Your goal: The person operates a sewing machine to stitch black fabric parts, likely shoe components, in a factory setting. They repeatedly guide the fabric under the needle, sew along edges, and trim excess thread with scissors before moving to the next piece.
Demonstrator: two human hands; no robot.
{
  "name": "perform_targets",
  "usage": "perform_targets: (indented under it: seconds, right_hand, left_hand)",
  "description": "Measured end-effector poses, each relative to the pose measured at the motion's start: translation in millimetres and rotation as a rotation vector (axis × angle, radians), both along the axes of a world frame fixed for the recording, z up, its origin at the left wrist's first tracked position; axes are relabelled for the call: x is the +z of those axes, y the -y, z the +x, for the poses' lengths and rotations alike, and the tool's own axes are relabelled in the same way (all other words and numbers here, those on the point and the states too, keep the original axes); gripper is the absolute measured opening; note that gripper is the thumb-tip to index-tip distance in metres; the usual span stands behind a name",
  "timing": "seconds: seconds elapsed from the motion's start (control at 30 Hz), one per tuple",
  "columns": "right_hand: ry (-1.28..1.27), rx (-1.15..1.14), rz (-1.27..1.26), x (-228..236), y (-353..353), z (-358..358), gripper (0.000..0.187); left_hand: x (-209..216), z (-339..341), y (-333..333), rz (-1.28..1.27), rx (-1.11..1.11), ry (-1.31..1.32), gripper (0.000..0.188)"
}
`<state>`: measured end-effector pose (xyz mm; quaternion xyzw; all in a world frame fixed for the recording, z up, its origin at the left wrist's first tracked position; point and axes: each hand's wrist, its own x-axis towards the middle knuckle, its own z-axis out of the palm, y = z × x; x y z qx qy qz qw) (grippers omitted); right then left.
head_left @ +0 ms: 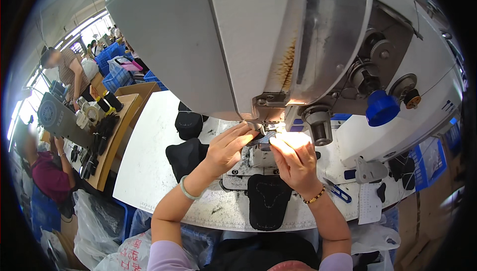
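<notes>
A large white sewing machine (174,42) fills the upper middle, its lamp lighting the needle area. Under the needle lies a small dark fabric piece (262,140), mostly covered by fingers. My left hand (224,151) pinches its left side, fingertips close to the presser foot. From the right, my right hand (297,162) grips the other side between thumb and fingers, washed out by the light. A black fabric piece (269,206) with a stitched outline lies flat near the front edge. More black pieces (186,156) sit left of my left hand, others (189,124) behind them.
Blue-handled thread snips (340,191) and a paper sheet (369,204) lie at right on the lint-strewn white table (144,171). A blue crate (428,164) stands beyond. At left, two people work by a wooden bench (118,144). Plastic bags (94,221) hang below the table.
</notes>
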<state>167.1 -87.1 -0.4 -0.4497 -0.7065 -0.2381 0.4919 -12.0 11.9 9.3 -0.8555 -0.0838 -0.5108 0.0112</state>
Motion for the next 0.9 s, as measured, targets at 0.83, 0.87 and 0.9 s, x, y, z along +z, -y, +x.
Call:
perform_targets:
  seconds: [0.83,0.87,0.9]
  right_hand:
    - [-0.036,0.013,-0.018,9.8,-1.7,-0.8,0.029]
    - [-0.041,0.013,-0.023,9.2,-1.7,-0.7,0.03]
    - [-0.042,0.015,-0.026,9.1,-1.6,-0.3,0.03]
  left_hand:
    - [32.0,16.7,75.4,0.102,0.495,-0.399,0.041]
    - [33.2,19.9,79.0,0.102,0.527,-0.402,0.041]
    - [33.7,21.3,82.1,0.104,0.561,-0.4,0.042]
